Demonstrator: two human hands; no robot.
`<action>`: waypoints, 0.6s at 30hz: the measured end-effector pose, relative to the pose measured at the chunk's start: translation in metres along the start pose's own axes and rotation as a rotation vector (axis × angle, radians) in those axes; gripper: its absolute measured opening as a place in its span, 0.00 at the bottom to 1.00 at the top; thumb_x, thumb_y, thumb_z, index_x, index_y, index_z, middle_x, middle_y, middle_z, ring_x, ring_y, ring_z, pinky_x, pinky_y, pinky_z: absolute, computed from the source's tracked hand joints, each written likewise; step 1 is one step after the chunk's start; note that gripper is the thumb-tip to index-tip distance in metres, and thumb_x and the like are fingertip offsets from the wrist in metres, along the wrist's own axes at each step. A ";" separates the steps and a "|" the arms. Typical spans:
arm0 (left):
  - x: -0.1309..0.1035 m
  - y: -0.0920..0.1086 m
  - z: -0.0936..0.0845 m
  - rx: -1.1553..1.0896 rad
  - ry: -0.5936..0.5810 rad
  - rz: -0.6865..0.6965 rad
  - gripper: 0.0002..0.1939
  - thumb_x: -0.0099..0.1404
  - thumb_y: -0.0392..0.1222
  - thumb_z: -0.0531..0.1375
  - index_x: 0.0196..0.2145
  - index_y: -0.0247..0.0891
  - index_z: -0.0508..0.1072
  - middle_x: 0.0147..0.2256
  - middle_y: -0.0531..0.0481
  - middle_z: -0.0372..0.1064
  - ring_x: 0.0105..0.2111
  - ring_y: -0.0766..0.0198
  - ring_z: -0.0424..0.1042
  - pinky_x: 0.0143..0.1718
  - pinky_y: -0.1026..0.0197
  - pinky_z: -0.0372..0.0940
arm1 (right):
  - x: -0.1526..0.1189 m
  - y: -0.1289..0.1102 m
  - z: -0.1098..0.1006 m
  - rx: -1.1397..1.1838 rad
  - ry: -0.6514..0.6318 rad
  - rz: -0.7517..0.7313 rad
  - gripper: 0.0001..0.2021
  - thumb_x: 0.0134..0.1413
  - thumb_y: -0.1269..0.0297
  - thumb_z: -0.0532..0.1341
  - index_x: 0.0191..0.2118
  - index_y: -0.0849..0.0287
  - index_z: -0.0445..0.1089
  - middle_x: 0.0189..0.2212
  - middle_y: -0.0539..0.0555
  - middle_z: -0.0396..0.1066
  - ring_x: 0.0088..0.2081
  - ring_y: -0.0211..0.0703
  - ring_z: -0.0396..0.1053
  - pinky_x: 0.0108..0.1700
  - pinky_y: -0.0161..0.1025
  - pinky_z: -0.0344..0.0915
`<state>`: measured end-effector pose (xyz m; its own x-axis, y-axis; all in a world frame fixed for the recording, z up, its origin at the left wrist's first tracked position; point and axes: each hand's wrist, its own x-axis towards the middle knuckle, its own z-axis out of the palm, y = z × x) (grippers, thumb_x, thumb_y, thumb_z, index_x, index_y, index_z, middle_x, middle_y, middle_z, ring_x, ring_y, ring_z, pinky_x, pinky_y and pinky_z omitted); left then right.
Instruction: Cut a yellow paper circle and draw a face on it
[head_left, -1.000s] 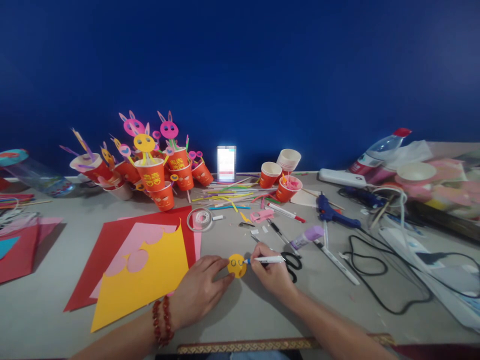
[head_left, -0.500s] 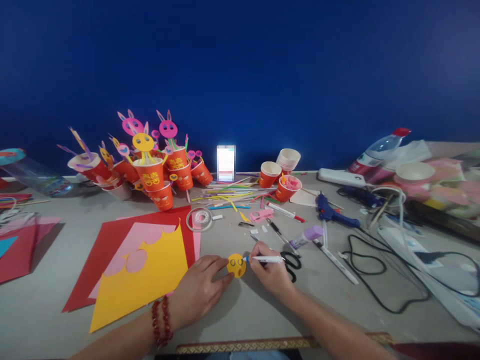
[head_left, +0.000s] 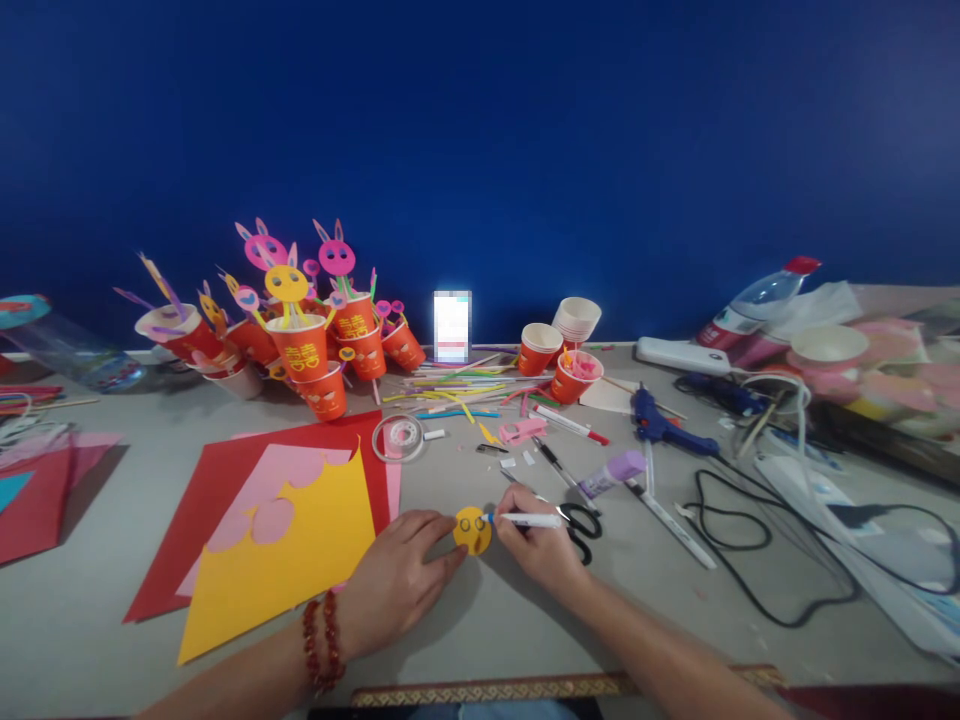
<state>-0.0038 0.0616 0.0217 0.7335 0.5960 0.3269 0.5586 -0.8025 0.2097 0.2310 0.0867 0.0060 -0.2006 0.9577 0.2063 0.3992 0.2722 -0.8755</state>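
A small yellow paper circle (head_left: 472, 540) lies on the table in front of me, with two ring-shaped eyes drawn in dark ink and a dark mark lower down. My left hand (head_left: 401, 580), with a red bead bracelet at the wrist, grips its left edge, finger and thumb on the paper. My right hand (head_left: 544, 545) is closed in a writing grip around a white marker (head_left: 536, 520). The blue tip end of this marker is at the right-hand eye; whether it touches is too small to tell. Black-handled scissors (head_left: 581, 525) lie partly behind my right hand.
Yellow paper (head_left: 300, 560) over red and pink sheets lies on the left. Decorated red cups (head_left: 301, 350) stand behind. To the right are a glue stick (head_left: 611, 473), a blue glue gun (head_left: 667, 425) and a looped black cable (head_left: 750, 590). Coloured sticks (head_left: 450, 390) lie at the back.
The marker has shifted very slightly left, staying by the right-hand eye. My left hand stays on the paper circle; little else differs.
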 end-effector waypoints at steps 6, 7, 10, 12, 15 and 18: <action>0.001 0.000 -0.002 -0.005 -0.003 -0.006 0.15 0.69 0.33 0.55 0.51 0.39 0.72 0.51 0.39 0.68 0.50 0.51 0.67 0.49 0.47 0.70 | 0.000 0.002 0.001 -0.020 -0.012 -0.016 0.05 0.52 0.69 0.57 0.26 0.56 0.63 0.20 0.46 0.64 0.22 0.37 0.58 0.26 0.34 0.55; 0.001 0.000 -0.002 -0.004 0.001 -0.005 0.15 0.69 0.33 0.55 0.52 0.39 0.72 0.51 0.39 0.68 0.50 0.52 0.67 0.49 0.47 0.70 | 0.000 0.002 0.001 -0.019 -0.017 -0.016 0.05 0.52 0.69 0.57 0.26 0.56 0.63 0.20 0.46 0.64 0.22 0.37 0.58 0.26 0.34 0.55; 0.002 0.000 -0.002 0.001 0.012 -0.001 0.15 0.69 0.33 0.55 0.52 0.40 0.72 0.51 0.39 0.69 0.50 0.52 0.67 0.49 0.48 0.70 | -0.001 0.003 0.001 -0.006 -0.027 -0.015 0.05 0.51 0.70 0.57 0.26 0.56 0.63 0.20 0.46 0.65 0.22 0.37 0.59 0.25 0.33 0.55; 0.001 0.000 -0.001 0.001 0.019 -0.001 0.15 0.69 0.34 0.54 0.52 0.40 0.72 0.51 0.40 0.69 0.50 0.53 0.67 0.48 0.48 0.70 | -0.001 0.002 0.001 0.009 -0.028 -0.010 0.05 0.51 0.70 0.57 0.26 0.56 0.63 0.20 0.46 0.65 0.22 0.37 0.59 0.25 0.33 0.55; 0.001 0.000 -0.001 -0.002 0.009 -0.003 0.15 0.69 0.34 0.55 0.52 0.39 0.72 0.51 0.39 0.68 0.50 0.52 0.67 0.48 0.47 0.70 | -0.001 0.002 0.001 0.019 -0.021 0.003 0.05 0.50 0.70 0.57 0.25 0.56 0.63 0.20 0.46 0.64 0.22 0.37 0.58 0.24 0.33 0.55; 0.001 0.000 -0.002 0.000 0.004 -0.003 0.15 0.68 0.33 0.55 0.51 0.39 0.72 0.52 0.39 0.68 0.50 0.51 0.67 0.49 0.46 0.69 | -0.001 0.002 0.001 0.015 -0.012 0.005 0.05 0.51 0.69 0.56 0.26 0.56 0.63 0.20 0.46 0.65 0.23 0.38 0.59 0.26 0.34 0.55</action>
<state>-0.0034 0.0619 0.0236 0.7301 0.5983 0.3301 0.5607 -0.8006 0.2110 0.2312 0.0862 0.0035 -0.2097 0.9578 0.1966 0.3871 0.2660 -0.8828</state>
